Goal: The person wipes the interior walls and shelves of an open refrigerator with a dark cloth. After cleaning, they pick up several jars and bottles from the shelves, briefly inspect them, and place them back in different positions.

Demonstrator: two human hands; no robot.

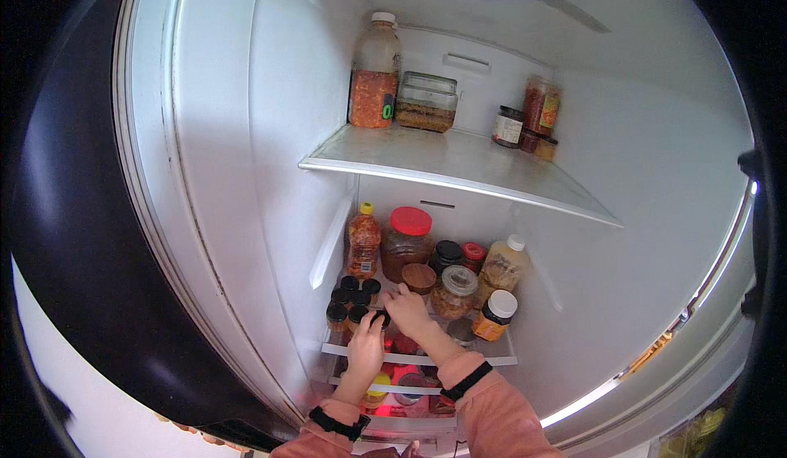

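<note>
On the lower fridge shelf, my left hand (366, 345) is closed around a small jar with a black lid (380, 318), its fingertips at the lid. Just behind it, my right hand (407, 310) reaches across to the left with fingers slightly apart; nothing shows in them. Several small black-lidded jars (359, 297) stand grouped left of both hands. Right beyond my right fingertips is a jar with a brown wood-like lid (419, 278). To its right stands a glass jar (456, 294) with a clear lid. My right hand and forearm hide part of the shelf front.
Behind stand a yellow-capped bottle (363, 243), a red-lidded jar (407, 241), a white-capped bottle (503, 263) and a white-lidded jar (496, 316). The upper glass shelf (443, 156) overhangs, holding a large bottle (375, 77) and several jars. Below is a clear drawer (410, 435).
</note>
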